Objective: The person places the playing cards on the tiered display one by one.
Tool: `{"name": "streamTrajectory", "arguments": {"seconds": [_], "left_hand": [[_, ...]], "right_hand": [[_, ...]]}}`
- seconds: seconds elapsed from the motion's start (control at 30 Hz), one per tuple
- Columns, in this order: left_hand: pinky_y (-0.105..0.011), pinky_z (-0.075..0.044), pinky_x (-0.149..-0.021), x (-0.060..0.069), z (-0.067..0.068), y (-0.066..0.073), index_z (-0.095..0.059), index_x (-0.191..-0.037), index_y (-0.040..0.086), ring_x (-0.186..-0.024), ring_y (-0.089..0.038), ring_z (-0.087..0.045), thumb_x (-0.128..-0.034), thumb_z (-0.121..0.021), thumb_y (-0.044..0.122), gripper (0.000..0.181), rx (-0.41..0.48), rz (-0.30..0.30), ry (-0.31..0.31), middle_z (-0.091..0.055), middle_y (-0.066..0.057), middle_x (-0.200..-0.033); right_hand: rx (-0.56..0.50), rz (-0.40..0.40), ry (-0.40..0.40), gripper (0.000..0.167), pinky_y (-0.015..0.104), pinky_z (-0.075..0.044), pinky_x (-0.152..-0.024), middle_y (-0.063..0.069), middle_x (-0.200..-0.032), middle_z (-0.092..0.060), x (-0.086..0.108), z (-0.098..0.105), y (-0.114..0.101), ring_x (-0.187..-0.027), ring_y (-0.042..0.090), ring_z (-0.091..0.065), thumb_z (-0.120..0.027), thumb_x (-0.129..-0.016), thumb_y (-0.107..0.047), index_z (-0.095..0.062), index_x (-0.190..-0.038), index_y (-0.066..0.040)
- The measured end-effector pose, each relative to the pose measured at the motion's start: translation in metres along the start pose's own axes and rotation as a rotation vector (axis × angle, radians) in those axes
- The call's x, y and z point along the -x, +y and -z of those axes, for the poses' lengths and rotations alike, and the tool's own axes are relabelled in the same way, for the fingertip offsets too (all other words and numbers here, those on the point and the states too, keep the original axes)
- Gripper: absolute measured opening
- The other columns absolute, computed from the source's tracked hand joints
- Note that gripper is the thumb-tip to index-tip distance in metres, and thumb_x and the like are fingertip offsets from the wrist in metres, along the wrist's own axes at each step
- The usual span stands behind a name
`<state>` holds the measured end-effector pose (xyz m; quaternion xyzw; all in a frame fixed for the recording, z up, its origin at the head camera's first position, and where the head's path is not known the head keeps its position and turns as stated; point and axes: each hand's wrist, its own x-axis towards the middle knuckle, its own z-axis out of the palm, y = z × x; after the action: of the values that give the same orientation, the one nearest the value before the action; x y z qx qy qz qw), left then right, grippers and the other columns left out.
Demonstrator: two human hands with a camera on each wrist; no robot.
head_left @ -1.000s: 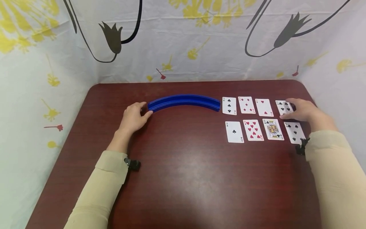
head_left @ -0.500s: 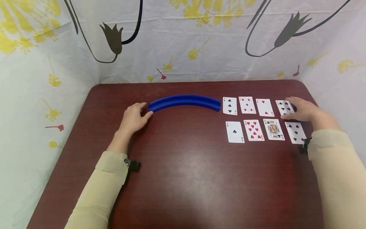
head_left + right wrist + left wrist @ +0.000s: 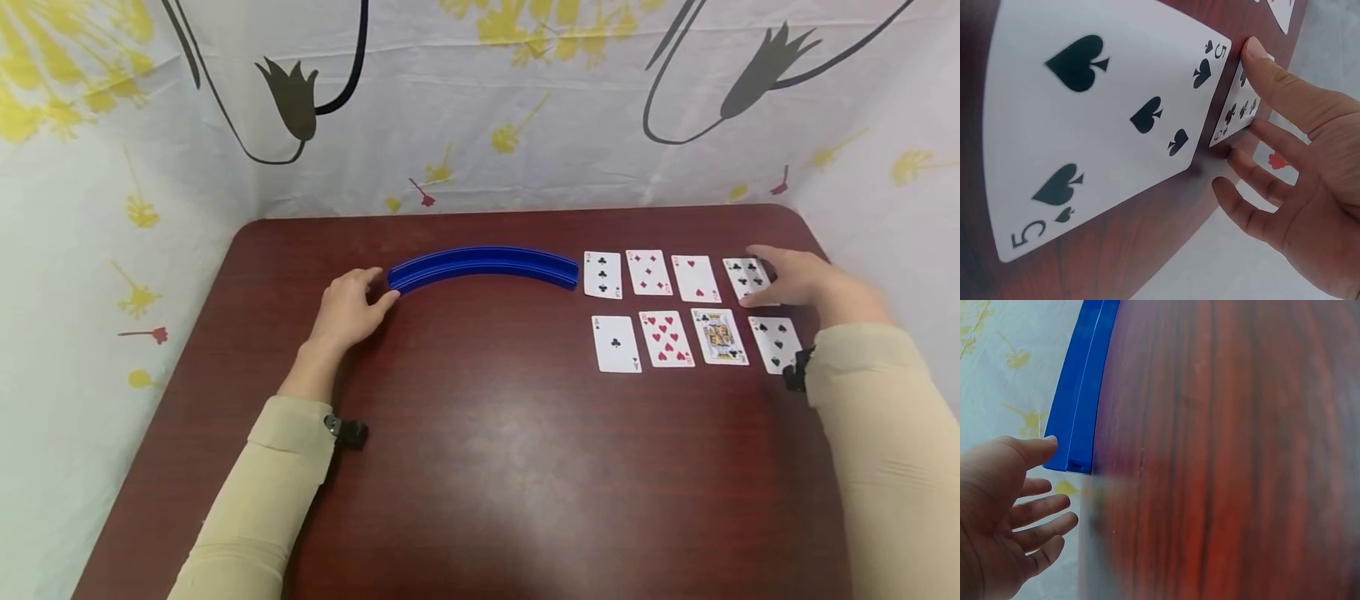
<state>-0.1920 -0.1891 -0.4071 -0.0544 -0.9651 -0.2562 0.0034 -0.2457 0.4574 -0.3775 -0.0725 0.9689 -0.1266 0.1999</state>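
Observation:
A blue curved card holder (image 3: 483,261) lies on the table. At its left end is my left hand (image 3: 347,310); in the left wrist view the thumb (image 3: 1044,449) touches that end, and the other fingers are loosely spread. My right hand (image 3: 813,283) is over the right side of a clubs card (image 3: 742,273), seemingly a six, partly covered by the hand. The thumb (image 3: 1257,50) and index finger lie at opposite edges of this card, which appears flat on the table. Just nearer is the five of spades (image 3: 776,343), large in the right wrist view.
Face-up cards form two rows: three of clubs (image 3: 603,275), a diamonds card (image 3: 649,272) and two of hearts (image 3: 696,277) behind; ace of clubs (image 3: 617,343), a hearts card (image 3: 667,338) and king of clubs (image 3: 721,337) in front. Patterned cloth (image 3: 577,167) surrounds the table (image 3: 480,467).
My right hand shifts very slightly at the clubs card. The left hand stays at the holder's end, and the cards keep their layout.

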Motion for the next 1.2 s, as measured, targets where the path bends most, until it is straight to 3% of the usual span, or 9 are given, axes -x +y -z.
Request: {"name": "streamTrajectory", "arguments": {"seconds": [0.2, 0.4, 0.57, 0.77, 0.93, 1.2], "left_hand": [[-0.056, -0.039, -0.109, -0.003, 0.0, -0.001, -0.048, -0.148, -0.001, -0.125, -0.037, -0.056, -0.1007, -0.064, 0.033, 0.06, 0.017, 0.001, -0.001, -0.057, -0.022, -0.14], [-0.055, -0.04, -0.109, -0.003, -0.002, -0.002, -0.048, -0.148, -0.001, -0.124, -0.036, -0.057, -0.0998, -0.066, 0.032, 0.061, 0.029, 0.004, -0.002, -0.058, -0.021, -0.139], [-0.055, -0.04, -0.108, -0.003, -0.002, -0.001, -0.051, -0.146, -0.001, -0.121, -0.036, -0.059, -0.0992, -0.067, 0.031, 0.059, 0.027, -0.002, 0.01, -0.059, -0.021, -0.137], [-0.056, -0.039, -0.108, -0.003, -0.002, -0.001, -0.053, -0.145, -0.001, -0.121, -0.036, -0.059, -0.0988, -0.068, 0.031, 0.058, 0.039, 0.003, 0.01, -0.059, -0.021, -0.137], [-0.055, -0.041, -0.107, -0.005, -0.003, -0.002, -0.054, -0.144, -0.001, -0.119, -0.035, -0.06, -0.0982, -0.069, 0.03, 0.057, 0.058, 0.009, 0.004, -0.061, -0.02, -0.134], [-0.052, -0.045, -0.104, -0.008, -0.004, -0.001, -0.058, -0.139, -0.002, -0.115, -0.035, -0.061, -0.0977, -0.07, 0.029, 0.053, 0.067, 0.01, 0.004, -0.065, -0.019, -0.124]], "right_hand": [[0.005, 0.012, 0.066, 0.103, 0.074, -0.022, -0.105, 0.044, -0.142, -0.031, -0.002, 0.0, 0.002, -0.13, 0.062, -0.026, -0.089, -0.077, -0.027, -0.027, -0.148, 0.014], [-0.033, -0.014, 0.219, 0.105, 0.074, -0.022, -0.104, 0.047, -0.134, -0.029, -0.002, -0.005, 0.011, -0.128, 0.064, -0.021, -0.091, -0.072, -0.018, -0.026, -0.146, 0.016], [-0.039, 0.009, 0.298, 0.08, 0.071, -0.024, -0.103, 0.048, -0.128, -0.035, 0.0, -0.003, 0.014, -0.124, 0.064, -0.027, -0.081, -0.079, -0.008, -0.035, -0.137, 0.022], [0.063, 0.105, 0.38, 0.041, 0.067, -0.036, -0.093, 0.043, -0.105, -0.055, 0.007, 0.006, 0.01, -0.104, 0.057, -0.046, -0.072, -0.087, -0.003, -0.056, -0.113, 0.023], [0.056, 0.133, 0.419, 0.028, 0.067, -0.042, -0.083, 0.042, -0.098, -0.059, 0.016, 0.014, 0.005, -0.091, 0.056, -0.055, -0.062, -0.092, 0.0, -0.058, -0.111, 0.021], [0.01, 0.123, 0.485, 0.023, 0.066, -0.043, -0.082, 0.042, -0.099, -0.061, 0.029, 0.02, -0.001, -0.091, 0.059, -0.057, -0.055, -0.098, -0.003, -0.059, -0.112, 0.015]]}}
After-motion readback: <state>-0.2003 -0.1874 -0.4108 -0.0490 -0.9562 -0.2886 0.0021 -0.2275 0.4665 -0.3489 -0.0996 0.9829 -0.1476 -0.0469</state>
